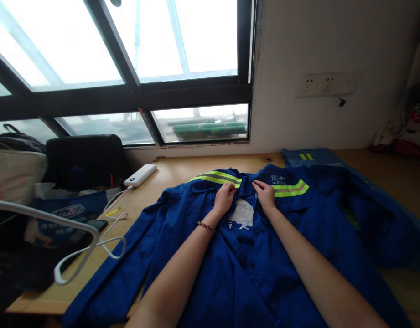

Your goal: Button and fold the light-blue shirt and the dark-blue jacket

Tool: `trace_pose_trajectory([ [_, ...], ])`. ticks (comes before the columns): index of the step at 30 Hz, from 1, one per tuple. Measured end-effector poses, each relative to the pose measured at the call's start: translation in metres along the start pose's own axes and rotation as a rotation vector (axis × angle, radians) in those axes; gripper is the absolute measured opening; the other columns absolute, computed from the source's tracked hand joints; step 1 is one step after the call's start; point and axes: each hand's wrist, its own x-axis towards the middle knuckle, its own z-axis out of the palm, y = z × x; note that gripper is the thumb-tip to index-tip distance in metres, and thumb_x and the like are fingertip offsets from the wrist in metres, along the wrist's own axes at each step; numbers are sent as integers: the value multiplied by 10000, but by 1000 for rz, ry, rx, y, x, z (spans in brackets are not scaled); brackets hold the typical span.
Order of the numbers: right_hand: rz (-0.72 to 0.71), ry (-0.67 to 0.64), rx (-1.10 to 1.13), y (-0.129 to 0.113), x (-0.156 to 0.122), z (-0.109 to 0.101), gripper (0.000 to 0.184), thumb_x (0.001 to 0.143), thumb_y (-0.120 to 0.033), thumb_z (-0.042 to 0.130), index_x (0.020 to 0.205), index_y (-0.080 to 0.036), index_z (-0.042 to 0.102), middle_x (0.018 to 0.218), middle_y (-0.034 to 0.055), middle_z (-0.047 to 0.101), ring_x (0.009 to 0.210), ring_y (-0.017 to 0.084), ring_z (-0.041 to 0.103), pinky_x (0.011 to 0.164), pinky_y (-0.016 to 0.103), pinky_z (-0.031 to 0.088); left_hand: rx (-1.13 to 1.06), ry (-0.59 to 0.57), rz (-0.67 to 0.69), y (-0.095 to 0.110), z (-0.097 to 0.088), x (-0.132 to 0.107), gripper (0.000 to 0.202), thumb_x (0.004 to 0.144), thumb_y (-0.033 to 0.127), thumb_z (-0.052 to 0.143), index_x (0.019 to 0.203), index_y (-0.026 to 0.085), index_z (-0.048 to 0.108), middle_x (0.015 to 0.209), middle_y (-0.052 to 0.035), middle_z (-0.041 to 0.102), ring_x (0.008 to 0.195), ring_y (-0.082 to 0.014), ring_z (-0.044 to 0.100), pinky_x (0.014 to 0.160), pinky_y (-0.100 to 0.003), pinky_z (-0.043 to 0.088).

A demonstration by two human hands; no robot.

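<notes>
A blue work jacket [203, 218] with yellow-green and grey reflective stripes lies spread over the wooden table, its front partly parted. My left hand [225, 198], with a beaded bracelet at the wrist, pinches the front edge of the jacket on the left side of the opening. Opposite it, my right hand [264, 195] grips the other front edge between thumb and fingers, beside the stripe and white printed logo. Between the hands a pale patch with white lettering [243, 214] shows inside the jacket. The exact fold under my fingertips is hidden.
On the table [175, 166] at the left lies a white power bank [140, 175] with a white cable [110, 241] looping forward. Another folded blue garment [308, 157] lies behind the jacket. Bags [68, 216] and a black chair back [86, 157] stand left; a window and wall sockets [328, 84] are behind.
</notes>
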Motion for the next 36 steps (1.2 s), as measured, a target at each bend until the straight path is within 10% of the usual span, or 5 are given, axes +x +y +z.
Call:
trace_pose_trajectory([
  [7,-12,-133,145,-2,-1,5,297,651,-202,520,922,-118,609,910,74,643,853,179,591,797,300,451,2,8,62,4,-2,-3,61,800,174,440,768,184,491,813,-17,518,694,-126,487,619,-226,378],
  [16,31,-264,-947,-48,-35,3,383,633,-172,572,994,-48,534,956,201,565,889,288,554,744,362,430,-18,14,76,-2,2,-2,51,773,147,474,748,183,501,777,-9,523,684,-123,488,613,-218,375],
  [21,-1,-410,-1150,-74,-57,6,236,734,-45,418,861,-76,615,849,180,604,788,273,599,631,338,447,-28,10,85,-1,1,-3,51,767,142,478,750,182,505,784,-10,528,688,-123,489,612,-217,376],
  [30,-3,-366,-1065,-70,-53,7,237,730,-54,430,791,-98,654,798,179,623,709,262,606,574,315,420,-96,33,57,-7,4,0,86,707,88,521,732,169,538,763,-11,549,668,-120,496,608,-218,381],
  [36,223,-430,-524,-48,-29,-7,109,582,-88,582,484,-137,583,466,59,520,530,176,526,484,249,330,-200,47,19,-12,7,2,88,682,92,555,728,163,582,713,-2,579,618,-106,500,600,-216,391],
])
